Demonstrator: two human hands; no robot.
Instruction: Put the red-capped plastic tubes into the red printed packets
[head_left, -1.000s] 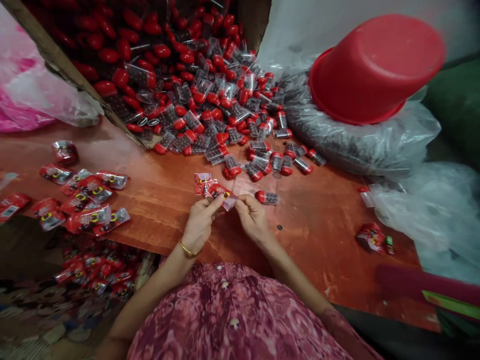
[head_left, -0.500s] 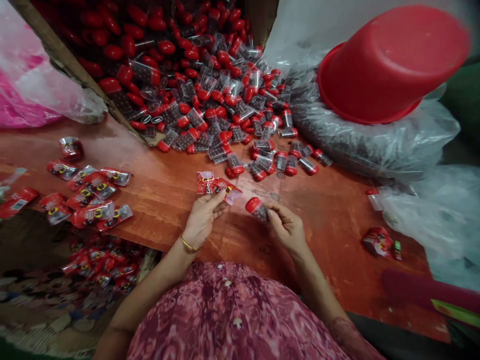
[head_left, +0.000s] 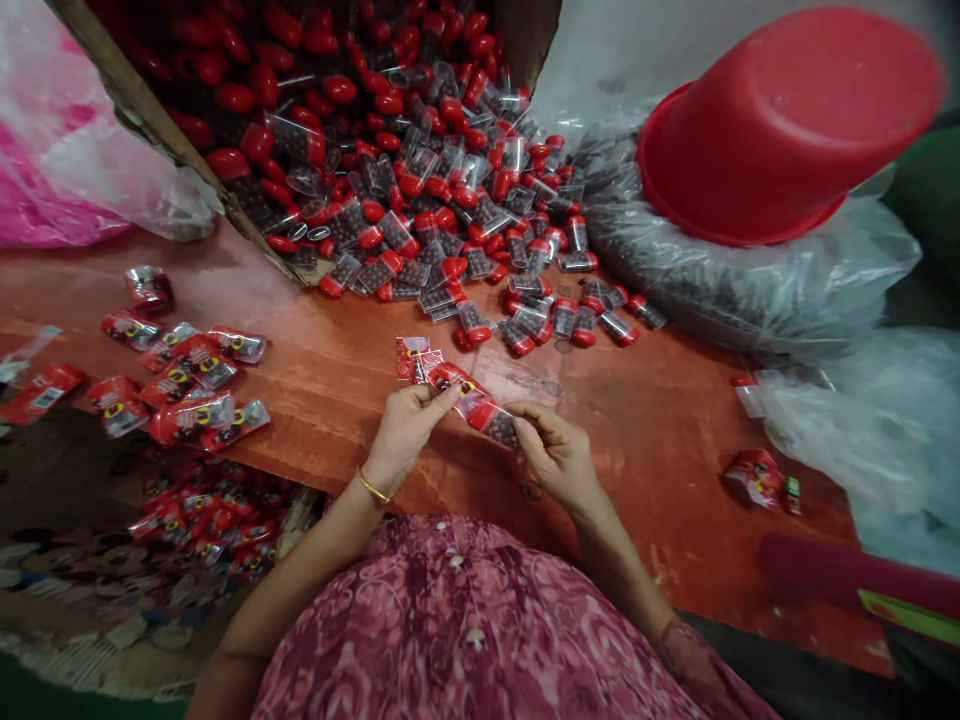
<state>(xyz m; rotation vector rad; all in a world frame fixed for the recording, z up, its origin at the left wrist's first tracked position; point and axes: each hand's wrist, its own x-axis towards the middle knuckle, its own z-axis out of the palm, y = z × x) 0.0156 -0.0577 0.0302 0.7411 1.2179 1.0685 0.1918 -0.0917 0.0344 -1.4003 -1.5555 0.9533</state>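
Observation:
My left hand (head_left: 409, 425) pinches a red printed plastic sleeve (head_left: 452, 378) between thumb and fingers. In my right hand (head_left: 553, 450) is a small clear container with a red cap and dark pieces inside (head_left: 499, 422). The container's red-cap end meets the sleeve's near end; whether it has gone inside, I cannot tell. Just beyond my left hand lie more flat printed sleeves (head_left: 412, 355). Loose red-capped containers (head_left: 529, 320) are scattered on the table ahead of both hands.
A cardboard box (head_left: 259, 235) lies spilling out red-capped containers. Several sleeved containers (head_left: 191, 390) rest at the left, with more below the table edge. A red bucket (head_left: 757, 130) sits tilted on a filled plastic bag (head_left: 720, 290). One sleeved piece (head_left: 756, 478) lies at right.
My right hand has moved left, bringing the container's red-cap end against the sleeve. My left hand keeps its pinch on the sleeve. The view has shifted slightly.

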